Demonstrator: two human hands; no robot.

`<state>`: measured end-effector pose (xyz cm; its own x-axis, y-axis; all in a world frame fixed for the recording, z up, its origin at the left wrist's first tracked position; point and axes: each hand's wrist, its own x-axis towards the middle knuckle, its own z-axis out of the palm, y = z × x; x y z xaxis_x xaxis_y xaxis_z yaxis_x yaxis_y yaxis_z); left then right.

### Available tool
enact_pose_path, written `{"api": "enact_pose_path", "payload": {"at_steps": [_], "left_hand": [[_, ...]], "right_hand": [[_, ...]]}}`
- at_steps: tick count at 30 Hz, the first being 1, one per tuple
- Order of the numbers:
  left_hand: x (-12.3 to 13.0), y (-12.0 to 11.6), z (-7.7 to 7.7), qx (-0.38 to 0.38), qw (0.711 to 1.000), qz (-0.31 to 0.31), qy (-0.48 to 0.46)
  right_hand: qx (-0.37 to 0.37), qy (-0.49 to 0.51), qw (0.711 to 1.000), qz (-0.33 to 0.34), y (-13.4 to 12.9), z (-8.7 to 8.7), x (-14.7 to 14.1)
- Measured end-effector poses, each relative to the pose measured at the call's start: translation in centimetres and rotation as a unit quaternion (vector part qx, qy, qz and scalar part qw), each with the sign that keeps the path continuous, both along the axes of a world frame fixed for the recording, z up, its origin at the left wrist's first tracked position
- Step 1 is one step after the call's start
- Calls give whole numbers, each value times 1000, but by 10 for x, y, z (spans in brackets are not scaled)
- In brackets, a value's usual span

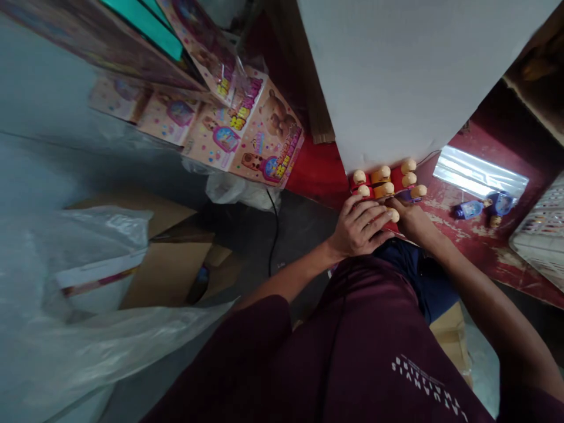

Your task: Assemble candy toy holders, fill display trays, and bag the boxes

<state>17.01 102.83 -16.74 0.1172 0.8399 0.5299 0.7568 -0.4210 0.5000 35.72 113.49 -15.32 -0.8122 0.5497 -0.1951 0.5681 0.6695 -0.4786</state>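
Small toys with round cream heads and red, yellow or purple bodies [385, 173] stand in close rows on the red table, against a large white box. My left hand [360, 228] lies across the near side of these rows, its fingers stretched out and a little apart. Close beside its fingertips is another cream-headed toy [393, 215] with a red part below it. My right hand [409, 218] reaches in from the right with fingers curled together against the rows. What those fingers pinch, if anything, is hidden.
The white box [396, 76] rises behind the toys. Right of them lie a clear plastic strip [480, 171], purple-and-blue toys [469, 210] and a white basket [540, 235]. Printed bear boxes [259, 132] are stacked at left, above an open carton [170, 267] and plastic sheeting [110, 341].
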Motion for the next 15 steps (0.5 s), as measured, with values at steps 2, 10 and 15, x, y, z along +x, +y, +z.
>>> {"api": "enact_pose_path", "payload": {"at_steps": [2, 10, 15], "left_hand": [[2, 5, 3, -20, 999, 3, 35], [9, 20, 23, 45, 993, 77, 81], [9, 26, 18, -20, 993, 84, 83]], "right_hand": [[10, 13, 1000, -19, -4, -7, 2], [114, 203, 954, -191, -54, -25, 6], [113, 245, 938, -217, -72, -34, 5]]}}
